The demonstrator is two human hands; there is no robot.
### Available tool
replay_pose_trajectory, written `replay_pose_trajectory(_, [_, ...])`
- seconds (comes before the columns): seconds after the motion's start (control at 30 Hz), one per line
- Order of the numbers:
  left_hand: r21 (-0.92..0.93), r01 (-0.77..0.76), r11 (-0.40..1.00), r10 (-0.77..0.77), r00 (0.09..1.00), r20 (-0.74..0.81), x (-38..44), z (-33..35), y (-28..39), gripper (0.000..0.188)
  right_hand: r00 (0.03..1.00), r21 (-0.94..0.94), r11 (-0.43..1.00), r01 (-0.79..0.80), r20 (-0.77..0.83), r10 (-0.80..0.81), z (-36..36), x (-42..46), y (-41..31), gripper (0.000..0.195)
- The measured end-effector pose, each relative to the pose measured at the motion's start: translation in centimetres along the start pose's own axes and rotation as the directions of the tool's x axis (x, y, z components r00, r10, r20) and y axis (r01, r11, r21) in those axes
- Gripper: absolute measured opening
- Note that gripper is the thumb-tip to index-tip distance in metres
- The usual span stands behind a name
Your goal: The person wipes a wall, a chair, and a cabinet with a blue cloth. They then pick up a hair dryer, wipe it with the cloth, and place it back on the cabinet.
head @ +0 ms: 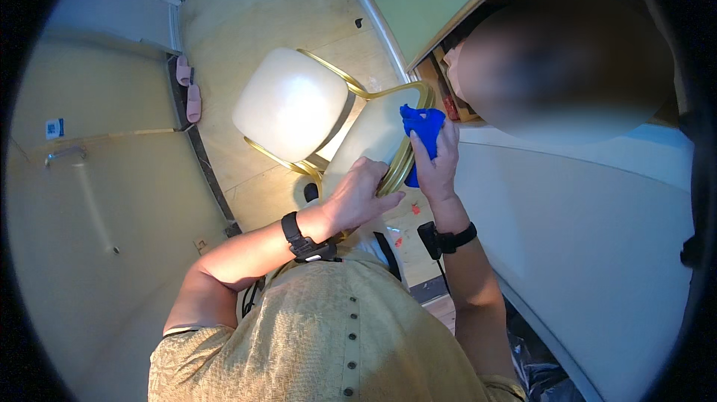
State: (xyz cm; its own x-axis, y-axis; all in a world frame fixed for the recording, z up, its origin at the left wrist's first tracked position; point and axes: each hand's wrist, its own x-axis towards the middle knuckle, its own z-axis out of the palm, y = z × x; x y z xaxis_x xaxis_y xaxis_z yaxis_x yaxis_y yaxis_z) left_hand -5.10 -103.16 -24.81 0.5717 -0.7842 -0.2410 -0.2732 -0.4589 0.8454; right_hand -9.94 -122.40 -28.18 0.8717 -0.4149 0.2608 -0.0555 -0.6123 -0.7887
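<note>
A chair with a white padded seat (294, 105) and a gold-coloured metal frame (399, 169) stands before me, its white backrest (369, 133) towards my body. My left hand (358, 192) grips the top of the backrest at the gold tubes, fingers curled over the inner side and thumb outside. In my right hand (440, 161) is a blue cloth (424, 127), pressed against the outer curve of the gold frame to the right. Part of the cloth hangs below the tubes.
Pink slippers (193, 102) rest along the left wall's foot. A small dark object (358, 23) lies on the floor beyond the chair. Close on the right are a white panel (571, 217) and an opening with a blurred area. Black plastic bags (540, 368) sit at lower right.
</note>
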Motion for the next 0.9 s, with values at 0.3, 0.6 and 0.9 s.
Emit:
replay_pose_trajectory(0.3, [0.017,0.029,0.999,-0.03,0.996,0.078,-3.6,0.0,-0.4,0.035,0.949,0.219,0.924,-0.313,0.039,0.312,0.6,1.8,5.5,0.044])
replay_pose_trajectory(0.6, [0.192,0.175,0.966,-0.218,0.948,0.231,-4.0,0.7,-0.3,0.039,0.86,0.489,0.708,-0.509,0.259,0.44,4.0,0.4,13.7,0.053])
replay_pose_trajectory(0.9, [0.135,0.3,0.944,-0.325,0.915,0.239,6.2,1.6,2.6,0.075,0.686,0.467,0.521,-0.715,0.613,0.392,7.4,3.0,17.2,0.037])
